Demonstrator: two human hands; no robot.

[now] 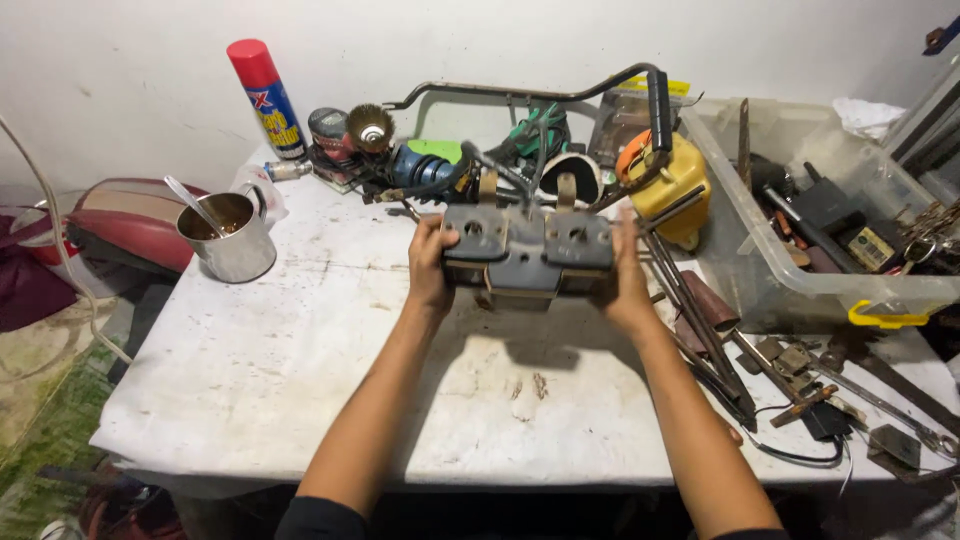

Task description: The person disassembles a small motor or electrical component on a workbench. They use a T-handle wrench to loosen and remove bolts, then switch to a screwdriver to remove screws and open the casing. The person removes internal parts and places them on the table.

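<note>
A grey metal block [528, 250] with two round holes in its top is lifted a little above the white table [250, 370], its shadow lying just below it. My left hand [430, 268] grips its left end. My right hand [627, 285] grips its right end. Two brown looped straps stick up from the block's far side. Both forearms reach in from the bottom edge.
A steel mug with a spoon [227, 233] stands at the left. A red-capped spray can [266, 98], a grinder with a wire brush [405, 160] and a yellow jug [672, 185] line the back. A clear tool bin [800, 230], loose rods and wrenches [880, 400] crowd the right.
</note>
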